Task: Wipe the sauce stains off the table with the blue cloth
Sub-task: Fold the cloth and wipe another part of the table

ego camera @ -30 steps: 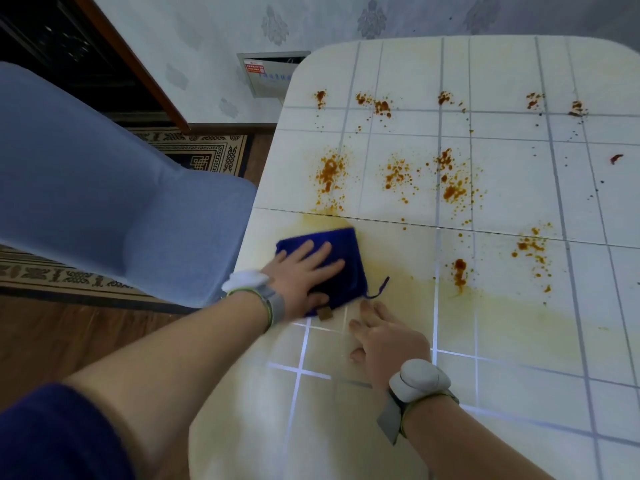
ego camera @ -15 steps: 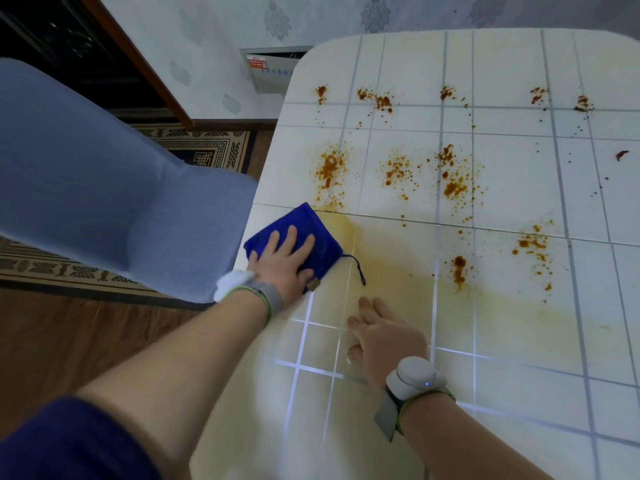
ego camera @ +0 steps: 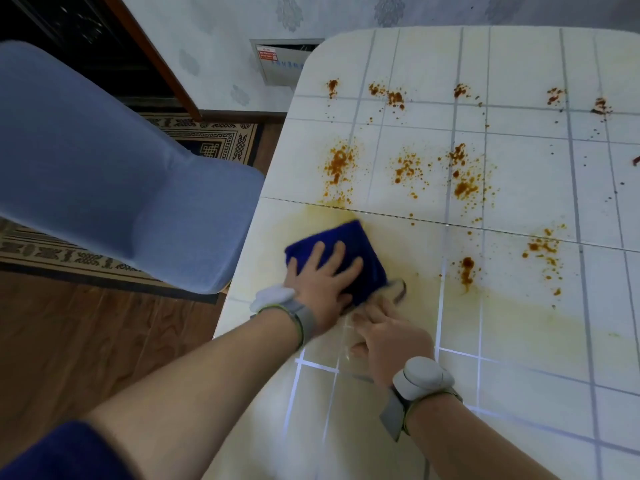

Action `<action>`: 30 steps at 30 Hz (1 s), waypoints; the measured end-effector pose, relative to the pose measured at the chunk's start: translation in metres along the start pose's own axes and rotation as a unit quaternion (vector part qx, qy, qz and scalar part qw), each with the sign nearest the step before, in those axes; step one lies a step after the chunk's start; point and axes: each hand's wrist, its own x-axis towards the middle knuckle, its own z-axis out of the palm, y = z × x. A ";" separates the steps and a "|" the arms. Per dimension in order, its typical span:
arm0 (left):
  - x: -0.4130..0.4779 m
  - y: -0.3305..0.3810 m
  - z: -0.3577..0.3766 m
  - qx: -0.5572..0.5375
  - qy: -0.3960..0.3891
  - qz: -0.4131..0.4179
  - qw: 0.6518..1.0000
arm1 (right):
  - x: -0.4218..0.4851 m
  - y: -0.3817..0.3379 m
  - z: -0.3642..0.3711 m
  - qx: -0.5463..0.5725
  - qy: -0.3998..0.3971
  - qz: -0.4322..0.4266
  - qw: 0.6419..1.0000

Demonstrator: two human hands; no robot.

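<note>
On the table [ego camera: 526, 344], blue cloth [ego camera: 348, 237] beneath flat-fingered left hand [ego camera: 322, 282], right hand [ego camera: 391, 337] flat just beside, sauce stains [ego camera: 337, 164] beyond

left hand [ego camera: 320, 278] flat on blue cloth [ego camera: 349, 251]; right hand [ego camera: 388, 337] on table [ego camera: 519, 341]; sauce stains [ego camera: 464, 181] beyond

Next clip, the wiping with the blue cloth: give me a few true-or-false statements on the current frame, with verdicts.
1. The left hand presses flat on the blue cloth. True.
2. The right hand grips the cloth. False: it lies flat on the table beside it.
3. Sauce stains lie on the table beyond the cloth. True.
4. The chair beside the table is red. False: it is blue.
</note>
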 end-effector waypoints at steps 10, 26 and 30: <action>-0.001 -0.012 -0.002 -0.017 -0.005 -0.035 0.999 | -0.003 -0.003 -0.001 0.004 0.010 -0.006 1.000; -0.019 -0.057 0.011 0.087 0.006 0.083 0.993 | -0.001 0.001 -0.001 0.013 0.007 0.005 1.000; 0.013 -0.067 -0.015 -0.016 -0.031 -0.060 0.998 | 0.000 0.002 0.000 0.002 -0.004 -0.020 1.000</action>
